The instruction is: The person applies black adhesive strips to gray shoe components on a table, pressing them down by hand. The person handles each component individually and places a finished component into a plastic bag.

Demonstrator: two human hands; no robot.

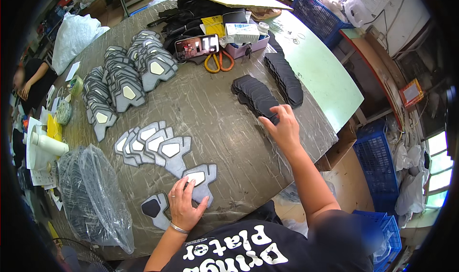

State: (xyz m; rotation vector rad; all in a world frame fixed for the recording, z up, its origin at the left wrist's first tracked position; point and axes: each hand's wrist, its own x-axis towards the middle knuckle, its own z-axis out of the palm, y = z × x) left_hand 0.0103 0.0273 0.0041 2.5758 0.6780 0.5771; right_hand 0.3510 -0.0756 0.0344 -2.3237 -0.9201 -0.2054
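Your left hand (185, 205) lies open, fingers spread, its fingertips on the left side of a white-patched grey piece (205, 179) near the worktop's (220, 112) near edge. A dark-patched grey piece (151, 208) lies just left of that hand. Toward the right edge, your right hand (271, 115) is open, thumb and fingers parted, at the near end of a black stack (256, 95); whether it touches, I cannot tell.
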